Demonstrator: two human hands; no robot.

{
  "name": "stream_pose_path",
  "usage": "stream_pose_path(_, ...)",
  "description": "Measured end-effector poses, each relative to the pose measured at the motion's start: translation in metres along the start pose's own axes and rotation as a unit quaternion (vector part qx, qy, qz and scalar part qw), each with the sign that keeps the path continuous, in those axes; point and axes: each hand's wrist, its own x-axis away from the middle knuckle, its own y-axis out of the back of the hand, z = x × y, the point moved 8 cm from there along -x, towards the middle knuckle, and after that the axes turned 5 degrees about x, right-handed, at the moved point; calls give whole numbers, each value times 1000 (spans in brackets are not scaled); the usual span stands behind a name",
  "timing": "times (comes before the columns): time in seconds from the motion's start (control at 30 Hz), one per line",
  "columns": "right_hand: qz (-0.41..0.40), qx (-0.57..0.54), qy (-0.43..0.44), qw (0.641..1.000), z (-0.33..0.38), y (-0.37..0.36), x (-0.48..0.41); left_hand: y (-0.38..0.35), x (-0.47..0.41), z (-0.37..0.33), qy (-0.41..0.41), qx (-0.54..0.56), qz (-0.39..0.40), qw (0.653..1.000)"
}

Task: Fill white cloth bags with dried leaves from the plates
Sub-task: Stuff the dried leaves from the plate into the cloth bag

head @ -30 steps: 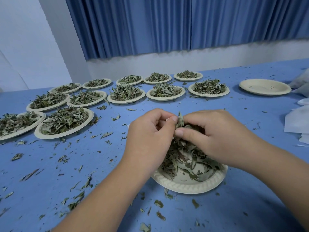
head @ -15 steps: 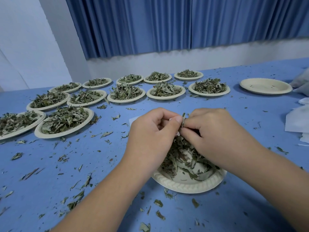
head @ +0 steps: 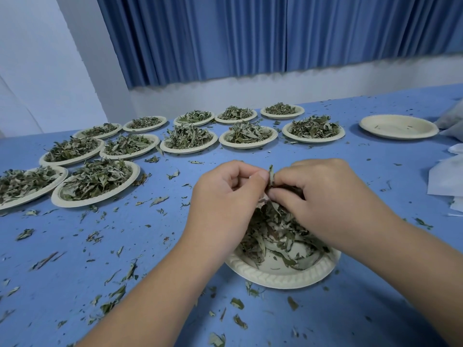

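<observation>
Left hand [head: 225,196], right hand [head: 323,196] — both pinch leaves [head: 271,172] over plate [head: 280,279].

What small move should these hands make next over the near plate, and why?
Probably press the pinched leaves down between the hands. The right hand and left hand both pinch one tuft above the near plate, which holds more; any bag is hidden.

Your only view comes from the camera on your head, looking forward and down from close above your left hand [head: 223,204] and right hand [head: 323,201], with the wide-angle frame spreading over the blue desk [head: 150,246] on both sides and reaching the curtain [head: 250,33] far beyond them.
</observation>
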Motion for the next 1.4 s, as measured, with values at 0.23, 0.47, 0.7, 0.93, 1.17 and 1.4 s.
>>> stream_pose_path(0.23, 38, 43, 22, 998, 7, -3, 1, 0, -1, 4, 23, 67, 0, 998)
stream_pose_path(0.47, 2, 9, -12, 1000, -2, 1, 1, -7, 3, -4, -19, 4, 25, 1000)
stream_pose_path(0.7, -37, -145, -77, 986, -16, 8, 3, -3, 0, 2, 2, 19, 4, 1000)
stream_pose_path(0.93, 25, -299, -93, 949, -20, -1, 1, 1, -2, 6, 21, 67, -11, 997)
stream_pose_path(1.17, -50, -322, -138, 935, -27, -2, -1, -6, -1, 7, 22, 72, 25, 997)
stream_pose_path(1.4, -33, -337, -106, 935, -21, 2, 0, -2, -1, 7, 36, 91, 13, 995)
